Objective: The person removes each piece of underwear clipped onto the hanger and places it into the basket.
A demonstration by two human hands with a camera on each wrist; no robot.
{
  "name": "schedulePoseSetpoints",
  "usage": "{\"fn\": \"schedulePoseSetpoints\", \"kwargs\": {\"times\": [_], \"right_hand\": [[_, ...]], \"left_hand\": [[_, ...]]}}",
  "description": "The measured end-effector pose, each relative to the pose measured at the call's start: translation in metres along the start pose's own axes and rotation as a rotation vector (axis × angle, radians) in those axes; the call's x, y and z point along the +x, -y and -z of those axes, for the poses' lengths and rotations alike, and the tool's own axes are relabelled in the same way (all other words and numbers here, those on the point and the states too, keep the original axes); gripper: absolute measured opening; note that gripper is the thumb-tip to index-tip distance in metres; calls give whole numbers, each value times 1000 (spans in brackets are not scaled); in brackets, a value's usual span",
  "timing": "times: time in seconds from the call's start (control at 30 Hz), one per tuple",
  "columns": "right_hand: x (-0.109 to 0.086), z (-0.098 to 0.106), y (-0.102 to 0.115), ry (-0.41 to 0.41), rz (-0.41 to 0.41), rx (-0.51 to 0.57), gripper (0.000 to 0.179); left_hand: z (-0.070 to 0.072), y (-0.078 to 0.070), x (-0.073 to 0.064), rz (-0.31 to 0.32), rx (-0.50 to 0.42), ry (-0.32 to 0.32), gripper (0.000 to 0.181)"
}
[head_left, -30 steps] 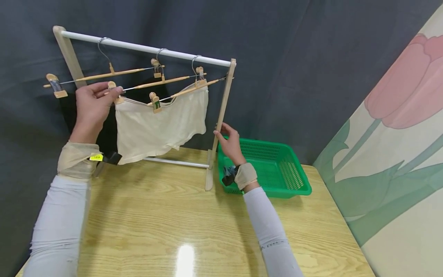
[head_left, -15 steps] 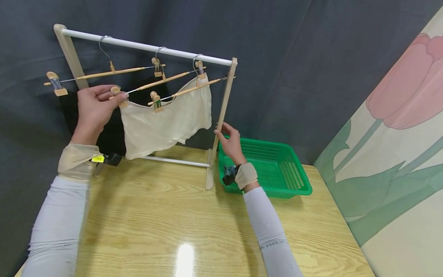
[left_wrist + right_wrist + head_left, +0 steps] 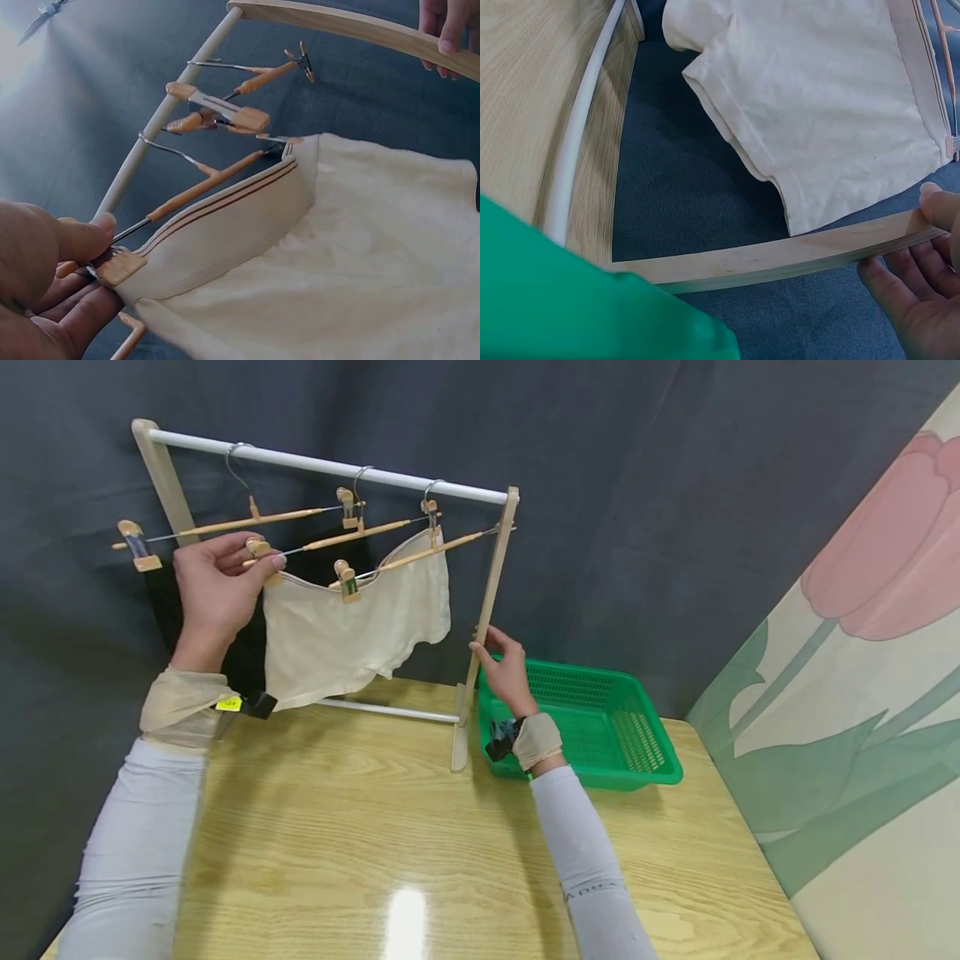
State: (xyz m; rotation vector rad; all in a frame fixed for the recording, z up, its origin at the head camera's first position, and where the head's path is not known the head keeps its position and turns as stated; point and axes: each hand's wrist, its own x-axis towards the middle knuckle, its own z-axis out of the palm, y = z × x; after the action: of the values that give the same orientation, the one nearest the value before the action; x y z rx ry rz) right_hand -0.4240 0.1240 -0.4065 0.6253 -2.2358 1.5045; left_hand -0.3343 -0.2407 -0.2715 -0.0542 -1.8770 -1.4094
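Pinching a wooden clip [image 3: 257, 548] between thumb and fingers, the left hand [image 3: 217, 589] keeps its grip narrow, near the left end of the rack [image 3: 307, 462] and below its white top rail. That clip sits at the left end of the middle hanger [image 3: 330, 540] and bites the waistband of the cream shorts [image 3: 352, 631], which hang inside the rack with their waist sagging. The right hand [image 3: 508, 672] has its grip closed around the rack's right post [image 3: 496, 578], thumb on one side and fingers on the other. A black garment [image 3: 246, 652] hangs behind the shorts, toward the rack's left end. Just right of the rack, a green basket [image 3: 577, 735] stands on the table [image 3: 337, 835]; a dark curtain [image 3: 637, 485] hangs behind the rack.
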Motion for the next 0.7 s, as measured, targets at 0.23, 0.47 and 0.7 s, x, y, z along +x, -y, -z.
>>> {"fn": "schedulePoseSetpoints", "kwargs": {"times": [0.23, 0.47, 0.7], "right_hand": [[-1, 1, -4, 1, 9, 5, 34], [-1, -1, -2, 6, 31, 1, 33], [1, 0, -5, -5, 21, 3, 34]], "left_hand": [[-3, -8, 0, -75, -102, -56, 31], [10, -12, 0, -78, -159, -81, 28], [20, -3, -12, -15, -209, -116, 33]]}}
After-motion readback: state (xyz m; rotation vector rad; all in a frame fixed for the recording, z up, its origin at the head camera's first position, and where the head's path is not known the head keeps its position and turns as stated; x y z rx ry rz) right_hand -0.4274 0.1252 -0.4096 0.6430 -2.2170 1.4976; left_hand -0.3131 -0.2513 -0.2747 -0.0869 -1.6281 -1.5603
